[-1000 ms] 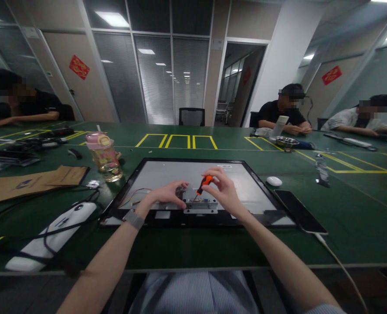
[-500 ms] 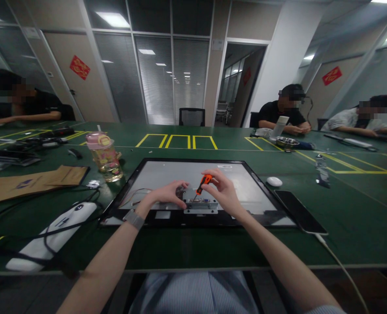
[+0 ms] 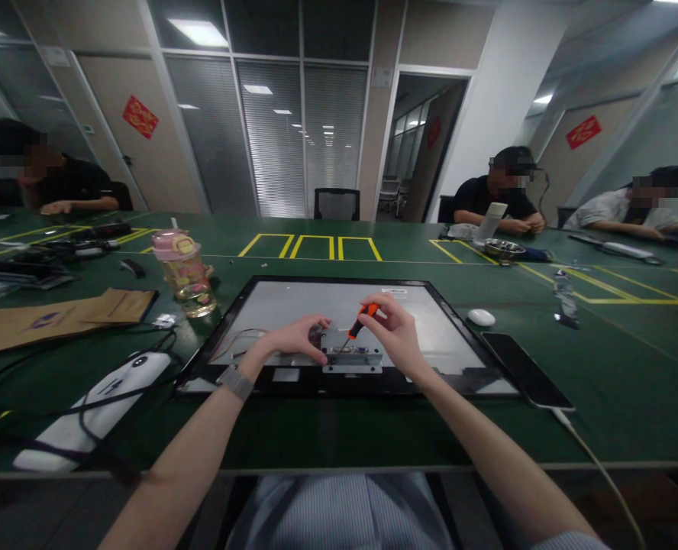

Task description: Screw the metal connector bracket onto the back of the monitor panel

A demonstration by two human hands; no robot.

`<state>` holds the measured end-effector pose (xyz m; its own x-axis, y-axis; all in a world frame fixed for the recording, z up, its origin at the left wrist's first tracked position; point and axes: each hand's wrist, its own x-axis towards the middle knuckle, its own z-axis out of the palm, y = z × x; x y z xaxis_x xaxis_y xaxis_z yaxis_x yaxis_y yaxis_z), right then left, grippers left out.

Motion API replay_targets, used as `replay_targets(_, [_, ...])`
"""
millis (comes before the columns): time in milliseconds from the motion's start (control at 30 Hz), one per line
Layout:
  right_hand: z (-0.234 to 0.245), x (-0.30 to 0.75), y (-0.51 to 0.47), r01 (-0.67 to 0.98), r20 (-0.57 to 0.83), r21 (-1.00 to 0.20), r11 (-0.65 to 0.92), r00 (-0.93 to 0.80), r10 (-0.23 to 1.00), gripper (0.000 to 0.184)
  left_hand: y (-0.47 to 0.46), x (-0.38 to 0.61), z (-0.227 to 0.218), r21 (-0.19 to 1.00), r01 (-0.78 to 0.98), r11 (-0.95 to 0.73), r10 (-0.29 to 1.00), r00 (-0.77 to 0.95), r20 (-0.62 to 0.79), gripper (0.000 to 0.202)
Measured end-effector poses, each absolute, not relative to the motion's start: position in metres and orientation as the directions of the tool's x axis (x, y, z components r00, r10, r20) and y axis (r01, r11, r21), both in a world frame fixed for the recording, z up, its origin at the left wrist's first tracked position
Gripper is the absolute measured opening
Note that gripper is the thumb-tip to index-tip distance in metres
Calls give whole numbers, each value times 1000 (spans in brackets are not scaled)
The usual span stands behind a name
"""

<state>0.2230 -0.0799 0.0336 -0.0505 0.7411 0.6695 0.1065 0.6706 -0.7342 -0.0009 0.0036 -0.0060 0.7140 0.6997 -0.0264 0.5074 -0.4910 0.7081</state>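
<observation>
Head view: my right grip (image 3: 393, 336) pinches the orange screwdriver (image 3: 360, 321), tip down at the metal bracket (image 3: 353, 359) of the monitor (image 3: 270, 305) lying on the counter (image 3: 602, 359); my left grip (image 3: 293, 341) rests slack, empty, just beside the bracket.

right hand (image 3: 395, 336): grips orange screwdriver (image 3: 360, 321) | left hand (image 3: 293, 340): rests on monitor back panel (image 3: 431, 321)
</observation>
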Motion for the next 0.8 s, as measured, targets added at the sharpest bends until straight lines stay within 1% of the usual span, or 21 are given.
replay_targets(67, [33, 222, -81, 104, 668, -738, 667, -26, 743, 15, 5, -1, -8, 708, 505, -493, 699, 715, -24, 71])
replay_targets(100, [33, 222, -81, 90, 665, -741, 665, -38, 746, 18, 5, -1, -8, 709, 504, -494, 697, 716, -24, 71])
replay_targets(200, [34, 221, -85, 0, 647, -758, 652, -131, 751, 32, 5, -1, -8, 712, 502, -491, 701, 713, -19, 69])
replay_targets(267, [36, 221, -87, -25, 639, -762, 647, -191, 745, 33, 4, -1, -6, 711, 507, -488, 702, 711, -25, 68])
replay_targets(367, [38, 222, -88, 59, 648, -738, 673, -219, 730, 29, 3, -1, -4, 710, 513, -482, 700, 713, -40, 67])
replay_targets(467, [39, 223, -86, 172, 678, -693, 700, -174, 714, 27, 3, -1, -5, 708, 513, -484, 699, 714, -39, 67])
replay_targets(567, [39, 222, -86, 228, 693, -677, 700, -122, 710, 27, 4, -2, -7, 709, 511, -486, 701, 713, -34, 68])
replay_targets(700, [36, 220, -85, 199, 692, -690, 696, -99, 715, 32, 4, -2, -7, 713, 505, -486, 702, 711, -25, 70])
replay_targets(800, [35, 221, -84, 130, 664, -718, 684, -164, 729, 36, 4, -2, -8, 713, 495, -496, 692, 722, -20, 69])
